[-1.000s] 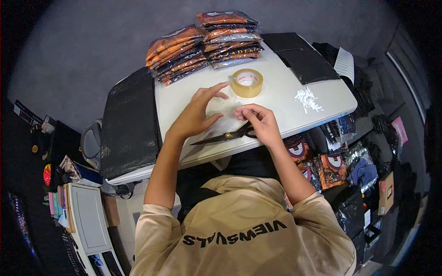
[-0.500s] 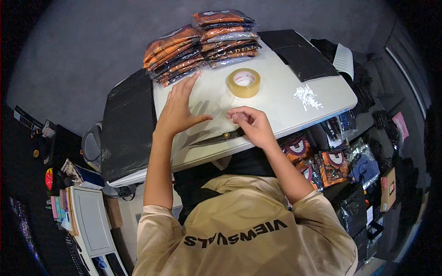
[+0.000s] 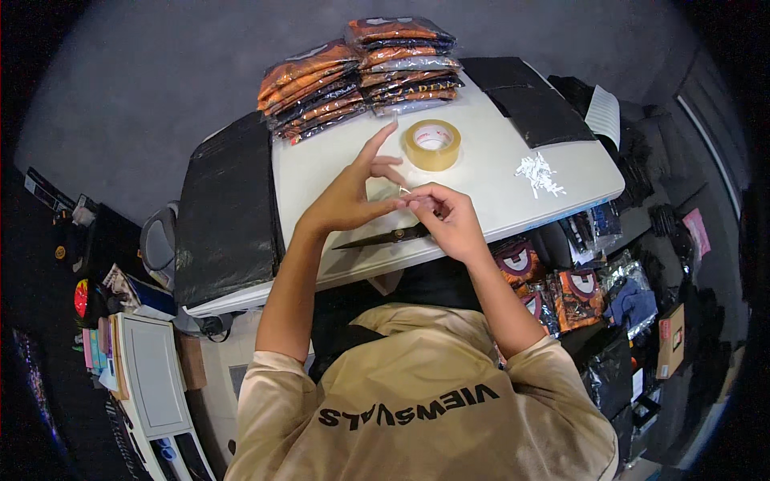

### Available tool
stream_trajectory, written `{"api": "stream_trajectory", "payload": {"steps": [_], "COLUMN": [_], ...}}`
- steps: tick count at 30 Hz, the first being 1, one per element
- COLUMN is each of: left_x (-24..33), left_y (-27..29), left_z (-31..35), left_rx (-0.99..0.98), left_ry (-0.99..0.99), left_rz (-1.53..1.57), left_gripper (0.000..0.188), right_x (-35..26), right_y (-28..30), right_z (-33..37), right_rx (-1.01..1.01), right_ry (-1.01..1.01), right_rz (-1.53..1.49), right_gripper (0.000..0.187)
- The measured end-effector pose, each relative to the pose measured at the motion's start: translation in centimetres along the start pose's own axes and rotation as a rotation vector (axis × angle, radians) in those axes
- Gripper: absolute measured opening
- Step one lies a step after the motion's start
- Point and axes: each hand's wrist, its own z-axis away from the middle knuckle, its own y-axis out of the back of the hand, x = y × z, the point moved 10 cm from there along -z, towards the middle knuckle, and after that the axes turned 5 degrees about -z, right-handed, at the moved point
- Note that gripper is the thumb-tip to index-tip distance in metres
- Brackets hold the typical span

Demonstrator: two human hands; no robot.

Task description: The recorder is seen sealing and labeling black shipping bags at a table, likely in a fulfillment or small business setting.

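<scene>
My right hand pinches a small white strip between thumb and fingertips, above the white table. Close against it, my left hand has its index finger stretched up and its other fingers spread, with the thumb tip meeting the right fingertips. Below both hands lies a pair of black scissors, partly covered by the right hand. A roll of clear yellowish tape rests flat just beyond the hands. On the table's right side is a loose heap of small white strips.
Two stacks of plastic-bagged folded garments stand at the table's far edge. Black plastic mailer bags lie at the left and far right. More bagged garments sit below the table's right edge. A white cabinet is at lower left.
My left hand has moved right, bringing its thumb up to the right hand's fingertips. The white strip now shows more clearly in the right-hand pinch. The view has shifted slightly.
</scene>
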Motion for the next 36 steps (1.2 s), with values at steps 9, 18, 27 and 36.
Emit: {"api": "stream_trajectory", "payload": {"steps": [9, 18, 27, 36], "left_x": [-1.4, -2.3, -1.6, -2.1], "left_y": [1.1, 2.1, 2.4, 2.0], "left_z": [0.1, 0.9, 1.2, 1.0], "left_rx": [0.058, 0.137, 0.131, 0.121], "left_ry": [0.046, 0.036, 0.02, 0.044], "left_rz": [-0.037, -0.022, -0.08, -0.045], "left_gripper": [0.117, 0.118, 0.115, 0.119], "right_x": [-4.1, -2.3, 2.1, 2.2], "right_y": [2.4, 3.8, -1.5, 0.9], "right_z": [1.0, -0.4, -2.0, -2.1], "right_rx": [0.206, 0.104, -0.121, 0.027], "right_ry": [0.235, 0.062, -0.243, -0.12], "right_rz": [0.23, -0.09, -0.055, -0.141], "right_gripper": [0.009, 0.044, 0.033, 0.021]}}
